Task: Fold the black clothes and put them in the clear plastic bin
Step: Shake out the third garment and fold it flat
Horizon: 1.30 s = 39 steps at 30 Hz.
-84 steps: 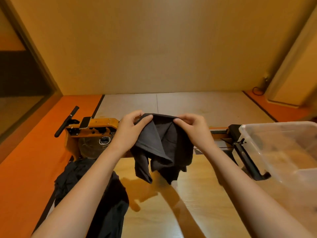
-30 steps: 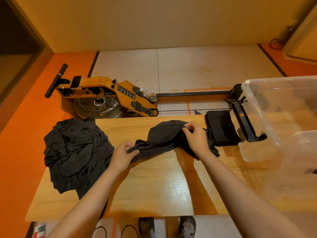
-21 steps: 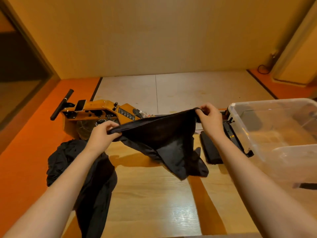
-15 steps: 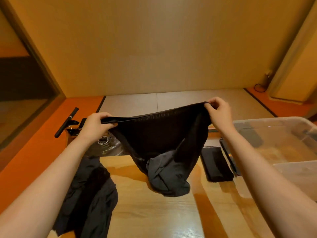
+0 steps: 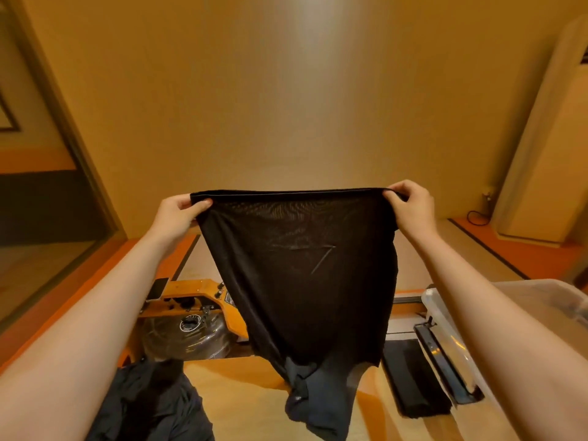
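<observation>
Heap (image 5: 152,405) of black clothes lies nearest us, on the left end of the bench (image 5: 241,396). Toward the right end a folded black piece (image 5: 413,380) lies flat, just beside the bin (image 5: 445,316). We cannot make out what the bin holds.

Between the heap and the folded piece, above bare wood, hangs the garment (image 5: 299,275). Its top hem runs level from left to right and is pulled taut. The left hand (image 5: 179,210) pinches one end with the thumb over the hem. The right hand (image 5: 410,205) grasps the other end with curled fingers. Both hands are raised to about the same height. The cloth narrows downward to a bunched tail low over the bench, and we cannot tell whether it touches the wood.

We judge that folding has not begun, since the garment is only spread out. The free stretch of bench lies straight below the hands, so the cloth can come down flat with its hem running left to right. The bin stands to the right, nearer the right hand, so we expect a finished fold to go that way.

We read no lettering anywhere. A faint pale triangular outline shows on the thin cloth. Beyond it, the orange rower (image 5: 191,297) has a round dial (image 5: 190,324) with marks too small to read. Farthest back is the plain wall (image 5: 286,106).
</observation>
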Available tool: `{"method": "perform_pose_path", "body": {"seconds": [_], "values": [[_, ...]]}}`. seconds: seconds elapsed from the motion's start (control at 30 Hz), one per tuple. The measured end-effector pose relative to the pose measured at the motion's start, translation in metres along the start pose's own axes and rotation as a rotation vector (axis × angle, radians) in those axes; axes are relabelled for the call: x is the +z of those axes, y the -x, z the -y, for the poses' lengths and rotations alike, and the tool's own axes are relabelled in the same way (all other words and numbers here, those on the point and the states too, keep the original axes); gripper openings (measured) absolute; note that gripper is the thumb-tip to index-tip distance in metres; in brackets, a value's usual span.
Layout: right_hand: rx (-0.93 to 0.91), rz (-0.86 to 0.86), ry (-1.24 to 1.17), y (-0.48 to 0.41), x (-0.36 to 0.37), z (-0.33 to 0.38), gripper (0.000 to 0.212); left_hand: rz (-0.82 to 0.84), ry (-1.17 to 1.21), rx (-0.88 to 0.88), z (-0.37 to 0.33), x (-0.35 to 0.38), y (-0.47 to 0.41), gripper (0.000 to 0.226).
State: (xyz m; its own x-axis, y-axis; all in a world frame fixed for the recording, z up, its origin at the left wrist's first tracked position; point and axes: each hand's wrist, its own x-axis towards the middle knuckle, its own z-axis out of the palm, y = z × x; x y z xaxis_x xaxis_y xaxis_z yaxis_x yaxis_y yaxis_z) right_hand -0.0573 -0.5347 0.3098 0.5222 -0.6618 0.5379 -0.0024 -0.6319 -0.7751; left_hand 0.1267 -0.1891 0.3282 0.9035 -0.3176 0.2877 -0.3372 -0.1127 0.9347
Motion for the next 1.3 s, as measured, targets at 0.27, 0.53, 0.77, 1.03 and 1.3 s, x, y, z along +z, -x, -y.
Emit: {"method": "perform_pose_path", "body": {"seconds": [0.27, 0.53, 0.77, 1.03, 1.3], "values": [[-0.065, -0.053, 0.004, -0.054, 0.013, 0.028, 0.011, -0.087, 0.021, 0.067, -0.028, 0.001, -0.059, 0.012], [-0.167, -0.125, 0.041, -0.082, 0.021, 0.058, 0.014, -0.202, 0.086, 0.138, -0.059, -0.005, -0.081, 0.009], [-0.187, -0.127, 0.006, -0.081, 0.020, 0.067, 0.013, -0.212, 0.116, 0.147, -0.071, -0.015, -0.075, 0.010], [-0.142, -0.101, -0.047, -0.065, 0.005, 0.070, 0.013, -0.101, 0.199, 0.072, -0.068, -0.021, -0.052, 0.012], [-0.087, 0.028, -0.081, -0.032, -0.009, 0.059, 0.009, -0.124, 0.236, 0.013, -0.051, -0.020, -0.027, 0.009]]}}
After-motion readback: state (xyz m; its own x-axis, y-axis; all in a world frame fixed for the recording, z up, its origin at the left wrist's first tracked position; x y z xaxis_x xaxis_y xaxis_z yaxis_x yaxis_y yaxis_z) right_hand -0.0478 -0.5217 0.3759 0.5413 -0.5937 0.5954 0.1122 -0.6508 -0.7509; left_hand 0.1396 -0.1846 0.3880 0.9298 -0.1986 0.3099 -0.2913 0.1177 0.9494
